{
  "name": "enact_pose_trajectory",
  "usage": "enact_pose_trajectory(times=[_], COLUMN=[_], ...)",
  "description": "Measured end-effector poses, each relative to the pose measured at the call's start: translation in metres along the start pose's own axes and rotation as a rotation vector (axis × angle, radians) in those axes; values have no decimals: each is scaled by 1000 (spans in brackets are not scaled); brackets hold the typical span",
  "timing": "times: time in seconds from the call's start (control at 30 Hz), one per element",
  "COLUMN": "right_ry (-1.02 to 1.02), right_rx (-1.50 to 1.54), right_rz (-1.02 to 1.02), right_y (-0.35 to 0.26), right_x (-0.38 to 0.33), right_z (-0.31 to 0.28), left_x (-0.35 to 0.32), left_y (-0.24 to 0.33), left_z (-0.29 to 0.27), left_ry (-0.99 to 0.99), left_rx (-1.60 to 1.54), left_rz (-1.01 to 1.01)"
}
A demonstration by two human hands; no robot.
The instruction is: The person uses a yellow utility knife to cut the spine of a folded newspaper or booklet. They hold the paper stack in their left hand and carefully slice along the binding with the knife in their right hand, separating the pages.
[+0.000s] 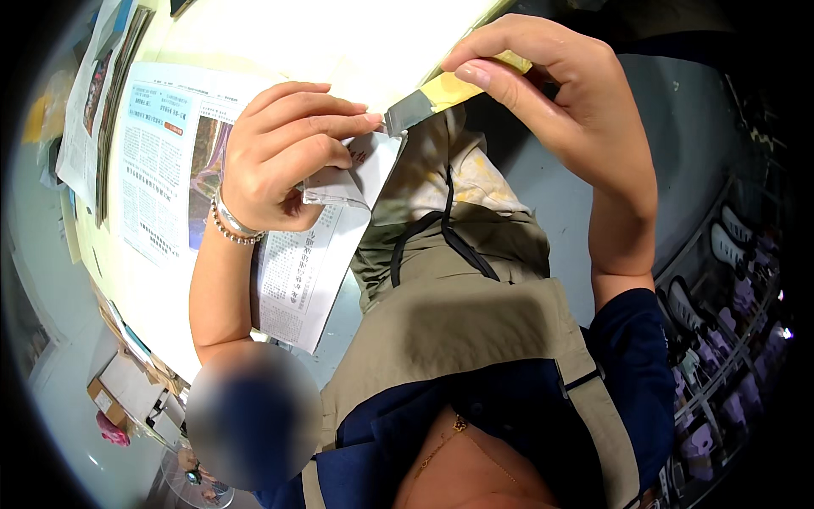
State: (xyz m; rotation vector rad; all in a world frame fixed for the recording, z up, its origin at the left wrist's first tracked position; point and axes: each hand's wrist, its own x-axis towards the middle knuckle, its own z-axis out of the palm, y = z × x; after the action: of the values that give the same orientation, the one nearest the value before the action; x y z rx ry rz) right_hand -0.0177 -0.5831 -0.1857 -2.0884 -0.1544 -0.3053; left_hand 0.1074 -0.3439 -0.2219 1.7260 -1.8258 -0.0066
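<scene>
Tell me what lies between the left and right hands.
The head view shows a flat yellow strip with a grey end there. The right hand pinches the yellow part; the grey end is beside the left hand.

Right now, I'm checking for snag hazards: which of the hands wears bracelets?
The left hand, on the folded newspaper: silvery bracelets circle its wrist. The right hand, holding the yellow strip, shows a bare wrist.

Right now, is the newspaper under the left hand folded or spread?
The newspaper is folded over, at least beside the left hand, where it shows doubled layers.
</scene>
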Motion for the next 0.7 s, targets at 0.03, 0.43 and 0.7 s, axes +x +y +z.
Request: enact_pose_trajectory(times=[0.03, 0.43, 0.7], right_ry=[2, 31, -202], right_rx=[-34, -78, 30], right_rz=[-23, -102, -12], right_y=[2, 22, 36], right_x=[0, -1, 15], right_z=[1, 9, 5], left_x=[0, 0, 2], left_y=[0, -1, 0], left_z=[0, 0, 1], left_ry=[-1, -7, 0], left_rx=[-2, -15, -10], left_rz=[1, -2, -6])
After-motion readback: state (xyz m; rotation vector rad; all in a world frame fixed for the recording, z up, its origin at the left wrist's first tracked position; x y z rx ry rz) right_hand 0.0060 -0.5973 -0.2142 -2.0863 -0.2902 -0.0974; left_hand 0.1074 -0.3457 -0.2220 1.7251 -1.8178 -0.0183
